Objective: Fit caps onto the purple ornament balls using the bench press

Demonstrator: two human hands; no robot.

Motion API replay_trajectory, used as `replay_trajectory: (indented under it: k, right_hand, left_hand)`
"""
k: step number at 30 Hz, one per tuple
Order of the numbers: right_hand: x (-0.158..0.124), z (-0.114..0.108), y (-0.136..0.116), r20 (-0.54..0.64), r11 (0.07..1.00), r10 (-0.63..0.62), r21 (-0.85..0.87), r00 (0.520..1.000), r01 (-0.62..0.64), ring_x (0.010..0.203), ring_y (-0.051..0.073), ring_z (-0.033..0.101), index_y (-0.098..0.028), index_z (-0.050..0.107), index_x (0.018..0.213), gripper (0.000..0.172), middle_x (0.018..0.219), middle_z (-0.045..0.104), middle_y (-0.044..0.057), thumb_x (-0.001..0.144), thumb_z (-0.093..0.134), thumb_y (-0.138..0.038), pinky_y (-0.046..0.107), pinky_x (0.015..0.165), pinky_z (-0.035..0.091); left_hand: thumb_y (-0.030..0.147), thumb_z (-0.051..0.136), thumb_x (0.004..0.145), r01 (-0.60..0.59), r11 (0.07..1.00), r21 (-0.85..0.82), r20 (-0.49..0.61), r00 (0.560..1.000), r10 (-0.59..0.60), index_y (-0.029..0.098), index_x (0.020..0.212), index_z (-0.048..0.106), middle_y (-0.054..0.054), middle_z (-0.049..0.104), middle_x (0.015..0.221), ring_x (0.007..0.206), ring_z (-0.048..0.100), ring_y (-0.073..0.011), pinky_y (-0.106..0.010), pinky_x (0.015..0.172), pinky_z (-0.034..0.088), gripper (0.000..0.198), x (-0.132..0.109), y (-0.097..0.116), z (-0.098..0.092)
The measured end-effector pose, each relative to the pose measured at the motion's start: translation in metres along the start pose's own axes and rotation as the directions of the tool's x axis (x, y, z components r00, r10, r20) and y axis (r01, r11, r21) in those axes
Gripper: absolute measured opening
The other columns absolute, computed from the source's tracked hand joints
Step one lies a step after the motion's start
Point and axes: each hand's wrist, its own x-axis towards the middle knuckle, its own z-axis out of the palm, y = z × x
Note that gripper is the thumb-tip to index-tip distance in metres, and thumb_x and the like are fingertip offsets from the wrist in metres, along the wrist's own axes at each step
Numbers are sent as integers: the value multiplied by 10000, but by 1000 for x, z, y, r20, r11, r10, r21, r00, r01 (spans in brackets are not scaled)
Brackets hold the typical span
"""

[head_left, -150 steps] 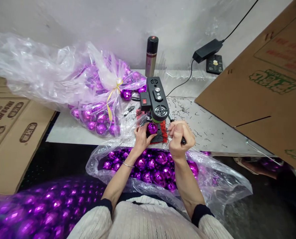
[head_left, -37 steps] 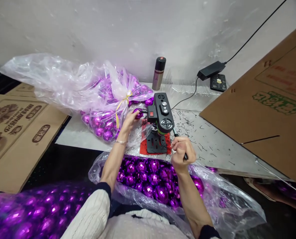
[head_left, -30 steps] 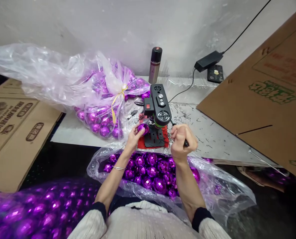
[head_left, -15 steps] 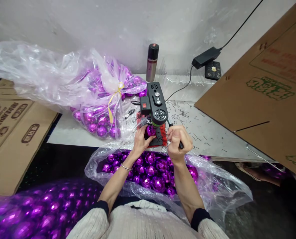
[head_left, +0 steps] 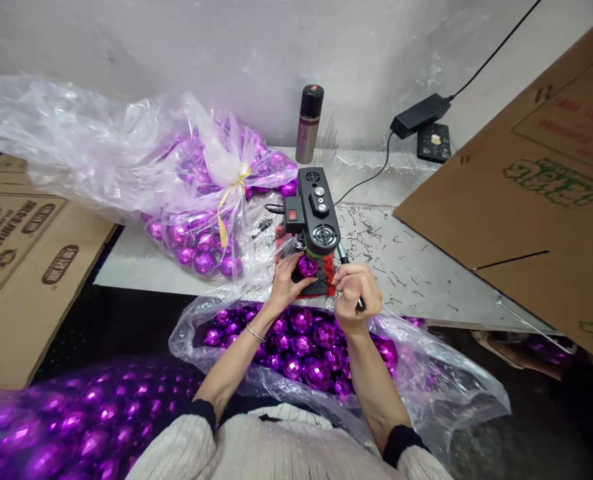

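Observation:
A small black bench press machine (head_left: 318, 207) with a red switch stands on the worktable. Under its head sits a shiny purple faceted ball ornament (head_left: 308, 266), above the dark base plate (head_left: 316, 288). My left hand (head_left: 284, 285) curves around the ball from the left, with thumb and fingers closed at its sides. My right hand (head_left: 359, 292) is wrapped around the black-gripped lever (head_left: 343, 255) on the machine's right side. Where the tool meets the ball is hidden by the head.
An open plastic bag (head_left: 196, 333) of purple balls lies against the table's front edge. A tied bag (head_left: 201, 233) of balls is at left, a spray can (head_left: 308, 127) behind. Dark slivers litter the table (head_left: 396, 267). Cardboard boxes (head_left: 516, 227) flank both sides; a power adapter (head_left: 420, 115) trails cable.
The view has shifted slightly, so the machine appears a little further right. More of the ball shows between my left thumb and fingers. My right hand and the lever have moved slightly closer to the machine.

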Motion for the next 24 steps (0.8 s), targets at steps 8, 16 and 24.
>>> replay_trajectory:
  k: [8,16,24]
  right_hand:
    - [-32,10,22,-75,997,-73,12,995,74,606,160,620,-251,582,773,317,707,640,-8,1071,476,-264,343,593,509]
    - [-47,14,34,-98,996,-24,81,995,32,606,167,637,-262,578,778,340,747,626,-14,1088,452,-322,391,639,576]
    - [-48,20,38,-137,988,-22,146,990,42,615,158,670,-248,551,765,354,749,594,-26,1097,441,-308,374,639,600]
  left_hand:
    - [584,898,847,14,1000,6,8,1000,-14,228,1446,673,-169,749,1423,1365,686,-371,-564,1200,492,733,-1,1,1]
    - [594,892,849,26,1000,14,17,1000,-27,237,1440,673,-165,744,1425,1368,681,-373,-567,1202,489,724,-1,0,1]
    - [524,898,863,6,1000,5,11,1000,-6,227,1452,663,-171,742,1437,1373,686,-363,-565,1202,495,701,0,-3,4]
